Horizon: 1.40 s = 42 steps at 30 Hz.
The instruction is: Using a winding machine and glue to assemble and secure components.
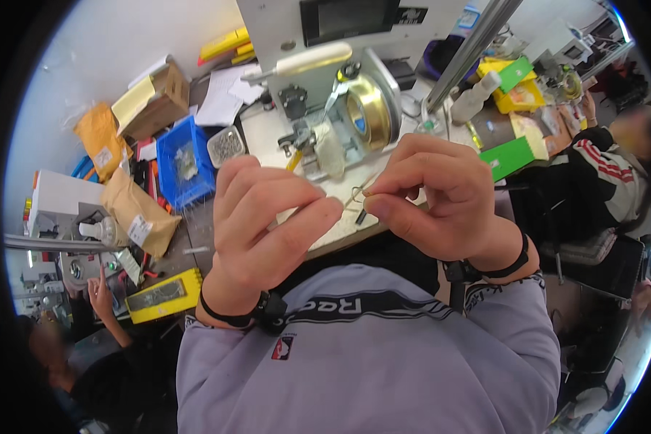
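Observation:
My right hand pinches a thin, yellowish bent wire between thumb and forefinger; its curved end sticks out toward my left hand. My left hand is closed, thumb and forefinger pressed together near that wire. What it grips, if anything, is too small to make out. Both hands hover over the front of a pale work surface. Below the wire lies a small black piece. Just beyond stands a bench machine with a shiny gold-coloured reel and a long pale-handled lever.
Left of the machine are a tray of small metal parts, a blue bin, brown packages and a yellow tray. A white bottle and a green board are on the right. Other people sit at both sides.

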Each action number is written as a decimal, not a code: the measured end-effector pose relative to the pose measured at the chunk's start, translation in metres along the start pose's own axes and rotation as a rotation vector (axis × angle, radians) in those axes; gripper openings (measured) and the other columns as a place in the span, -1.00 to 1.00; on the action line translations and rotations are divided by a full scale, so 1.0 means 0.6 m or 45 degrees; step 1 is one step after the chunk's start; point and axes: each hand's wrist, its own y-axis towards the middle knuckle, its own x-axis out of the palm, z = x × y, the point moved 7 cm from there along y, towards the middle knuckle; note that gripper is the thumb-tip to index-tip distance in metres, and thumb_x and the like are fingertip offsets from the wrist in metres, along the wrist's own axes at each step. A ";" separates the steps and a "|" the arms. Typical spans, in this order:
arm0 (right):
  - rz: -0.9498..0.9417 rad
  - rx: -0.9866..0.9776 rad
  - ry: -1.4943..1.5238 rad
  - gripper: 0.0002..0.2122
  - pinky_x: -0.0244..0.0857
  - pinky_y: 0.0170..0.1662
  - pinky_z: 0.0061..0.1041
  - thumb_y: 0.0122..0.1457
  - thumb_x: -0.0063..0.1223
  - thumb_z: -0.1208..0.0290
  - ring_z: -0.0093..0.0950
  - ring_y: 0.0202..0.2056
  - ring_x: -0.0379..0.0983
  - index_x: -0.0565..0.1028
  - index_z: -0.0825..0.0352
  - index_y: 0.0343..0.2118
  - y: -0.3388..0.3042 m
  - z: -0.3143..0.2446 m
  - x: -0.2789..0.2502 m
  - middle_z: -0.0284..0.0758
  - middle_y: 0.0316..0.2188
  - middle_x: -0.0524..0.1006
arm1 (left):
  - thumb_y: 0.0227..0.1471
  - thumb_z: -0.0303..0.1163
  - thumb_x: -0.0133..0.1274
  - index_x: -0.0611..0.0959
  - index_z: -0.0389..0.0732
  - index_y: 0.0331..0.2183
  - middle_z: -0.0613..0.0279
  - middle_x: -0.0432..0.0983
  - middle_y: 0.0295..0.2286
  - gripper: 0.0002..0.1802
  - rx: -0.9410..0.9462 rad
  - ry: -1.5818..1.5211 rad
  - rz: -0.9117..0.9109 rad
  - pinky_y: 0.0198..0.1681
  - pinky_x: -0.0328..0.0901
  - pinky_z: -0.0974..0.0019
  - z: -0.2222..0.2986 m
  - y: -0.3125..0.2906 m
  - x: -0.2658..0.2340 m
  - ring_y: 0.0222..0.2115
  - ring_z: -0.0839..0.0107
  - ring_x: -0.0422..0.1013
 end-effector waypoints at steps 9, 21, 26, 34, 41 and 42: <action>-0.047 0.108 0.123 -0.93 0.35 -0.52 -0.57 0.06 0.32 0.61 -0.54 -0.53 0.48 0.65 0.33 -0.39 -0.026 0.025 0.026 -0.36 -0.53 0.55 | -0.24 -0.46 0.32 0.71 -0.18 -0.34 0.25 0.59 -0.40 -0.72 -0.008 -0.005 -0.042 -0.36 0.17 0.21 -0.004 -0.013 0.014 -0.43 0.29 0.49; 0.020 -0.118 -0.060 -0.84 0.26 -0.56 -0.46 -0.07 0.32 0.65 -0.44 -0.58 0.40 0.62 0.33 -0.39 -0.037 0.014 0.030 -0.33 -0.52 0.48 | -0.10 -0.50 0.30 0.75 -0.21 -0.30 0.24 0.61 -0.38 -0.78 -0.162 -0.173 -0.051 -0.35 0.25 0.28 -0.019 -0.026 0.025 -0.42 0.35 0.49; 0.116 -0.500 -0.483 -0.74 0.21 -0.60 -0.49 -0.28 0.28 0.60 -0.50 -0.61 0.33 0.61 0.34 -0.40 -0.050 0.000 0.028 -0.39 -0.54 0.42 | 0.06 -0.52 0.25 0.73 -0.29 -0.28 0.10 0.61 -0.38 -0.87 -0.679 -0.573 -0.146 -0.33 0.38 0.33 -0.037 -0.032 0.034 -0.40 0.29 0.53; 0.140 -0.730 -0.789 -0.68 0.17 -0.62 -0.53 -0.31 0.26 0.51 -0.51 -0.61 0.32 0.62 0.38 -0.35 -0.072 -0.019 0.033 -0.41 -0.54 0.40 | -0.07 -0.59 0.34 0.74 -0.29 -0.32 0.13 0.62 -0.42 -0.81 -0.718 -0.630 -0.254 -0.35 0.39 0.38 -0.024 -0.041 0.048 -0.40 0.32 0.54; 0.146 -0.334 -0.305 -0.77 0.21 -0.58 -0.50 -0.12 0.34 0.50 -0.43 -0.59 0.36 0.62 0.35 -0.34 -0.061 -0.008 0.022 -0.34 -0.52 0.46 | -0.04 -0.63 0.33 0.75 -0.27 -0.31 0.18 0.62 -0.43 -0.83 -0.602 -0.688 -0.139 -0.39 0.35 0.39 -0.018 -0.043 0.043 -0.43 0.36 0.49; 0.103 -0.217 -0.137 -0.80 0.21 -0.56 -0.49 -0.07 0.33 0.49 -0.43 -0.57 0.36 0.62 0.35 -0.33 -0.061 -0.001 0.024 -0.32 -0.52 0.47 | -0.02 -0.62 0.33 0.75 -0.27 -0.31 0.19 0.61 -0.43 -0.84 -0.536 -0.694 -0.116 -0.40 0.34 0.39 -0.015 -0.041 0.041 -0.44 0.37 0.48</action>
